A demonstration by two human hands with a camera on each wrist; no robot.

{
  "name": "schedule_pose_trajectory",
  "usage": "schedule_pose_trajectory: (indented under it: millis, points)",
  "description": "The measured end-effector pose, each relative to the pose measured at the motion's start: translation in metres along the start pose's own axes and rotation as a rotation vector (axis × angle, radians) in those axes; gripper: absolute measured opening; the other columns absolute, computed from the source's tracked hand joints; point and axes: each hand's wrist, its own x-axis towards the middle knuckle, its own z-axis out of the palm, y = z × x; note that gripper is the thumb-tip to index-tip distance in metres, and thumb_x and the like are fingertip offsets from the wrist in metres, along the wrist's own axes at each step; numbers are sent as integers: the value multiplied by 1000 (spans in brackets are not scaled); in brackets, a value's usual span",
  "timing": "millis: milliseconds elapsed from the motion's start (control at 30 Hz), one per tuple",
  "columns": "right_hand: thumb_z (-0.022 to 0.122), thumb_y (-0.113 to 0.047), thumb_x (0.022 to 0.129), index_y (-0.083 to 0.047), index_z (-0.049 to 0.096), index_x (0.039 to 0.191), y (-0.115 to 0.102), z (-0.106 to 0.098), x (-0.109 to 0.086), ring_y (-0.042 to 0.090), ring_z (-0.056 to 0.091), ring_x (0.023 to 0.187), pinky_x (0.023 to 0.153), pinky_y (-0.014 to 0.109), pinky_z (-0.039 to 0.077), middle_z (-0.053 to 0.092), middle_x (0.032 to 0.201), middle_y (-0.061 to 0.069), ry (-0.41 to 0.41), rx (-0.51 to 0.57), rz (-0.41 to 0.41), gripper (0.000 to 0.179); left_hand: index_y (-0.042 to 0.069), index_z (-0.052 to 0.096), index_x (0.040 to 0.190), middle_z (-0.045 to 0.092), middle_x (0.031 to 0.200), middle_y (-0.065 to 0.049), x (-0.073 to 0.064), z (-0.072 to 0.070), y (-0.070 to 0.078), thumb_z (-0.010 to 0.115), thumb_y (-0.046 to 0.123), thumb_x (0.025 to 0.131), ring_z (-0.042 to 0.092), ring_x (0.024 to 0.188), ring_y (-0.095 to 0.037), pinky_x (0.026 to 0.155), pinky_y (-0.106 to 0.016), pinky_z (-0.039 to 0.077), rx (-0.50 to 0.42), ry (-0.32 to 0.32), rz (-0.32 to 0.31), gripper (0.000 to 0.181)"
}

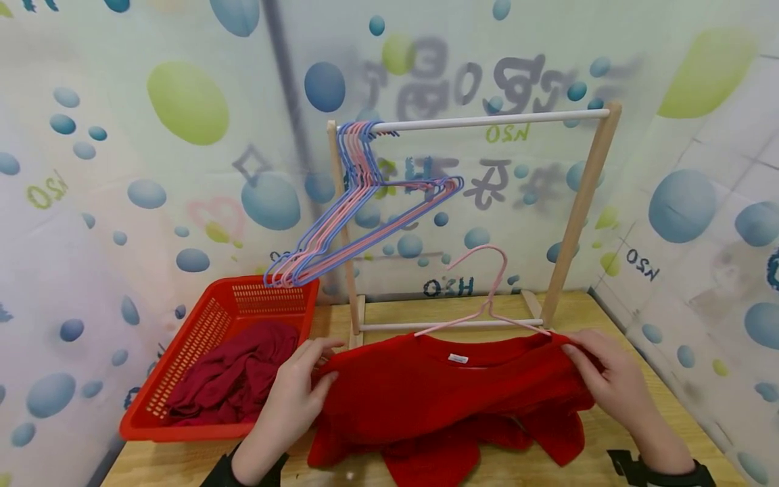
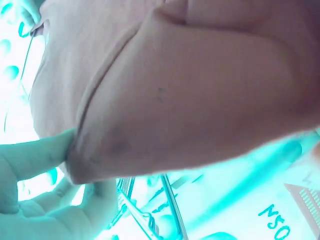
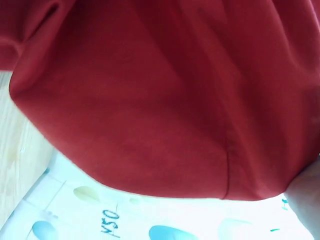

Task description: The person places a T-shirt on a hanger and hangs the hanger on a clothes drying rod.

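Note:
A red shirt (image 1: 420,385) hangs spread between both hands, with a pink hanger (image 1: 487,310) inside its shoulders and the hook standing up through the neckline. At the shirt's left shoulder, my left hand (image 1: 299,384) pinches the cloth between thumb and fingers; the left wrist view shows the same pinch at a cloth corner (image 2: 82,165). My right hand (image 1: 611,375) grips the other shoulder near the hanger's end. In the right wrist view the red cloth (image 3: 150,125) fills most of the picture, and only a bit of the hand (image 3: 306,197) shows at the edge.
Behind the shirt stands a wooden rack with a white rail (image 1: 499,120). Several blue and pink hangers (image 1: 359,210) hang at its left end. On the left, a red plastic basket (image 1: 136,412) holds dark red cloth (image 1: 243,372). A patterned curtain encloses the wooden table (image 1: 645,338).

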Motion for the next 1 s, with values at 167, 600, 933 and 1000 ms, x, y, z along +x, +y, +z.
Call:
schedule_pose_trajectory:
  millis: [167,600,933,1000]
  points:
    - [71,25,73,1,74,96,8,-5,-1,-6,54,85,78,7,43,68,88,-7,-7,19,-16,33,12,75,107,70,92,3,0,-4,0,77,-7,84,63,76,-9,64,-26,54,-20,63,-32,29]
    - [70,23,77,5,73,95,11,-12,-7,-16,54,93,87,1,40,67,95,-16,48,7,36,26,7,74,102,71,92,-1,-1,3,3,79,0,85,65,81,-11,71,-31,56,48,88,-99,19]
    - [75,12,81,1,75,93,4,-21,-8,-23,52,90,85,1,40,71,86,-7,83,-99,10,16,-2,61,130,61,124,-17,1,23,12,80,6,86,61,117,-33,94,-51,55,77,244,-51,48]
    - [75,6,85,2,75,93,3,-22,-9,-24,52,91,86,0,39,72,84,0,104,-116,9,9,-2,61,129,59,124,-18,1,28,13,79,6,88,59,116,-34,90,-51,56,76,279,-56,46]
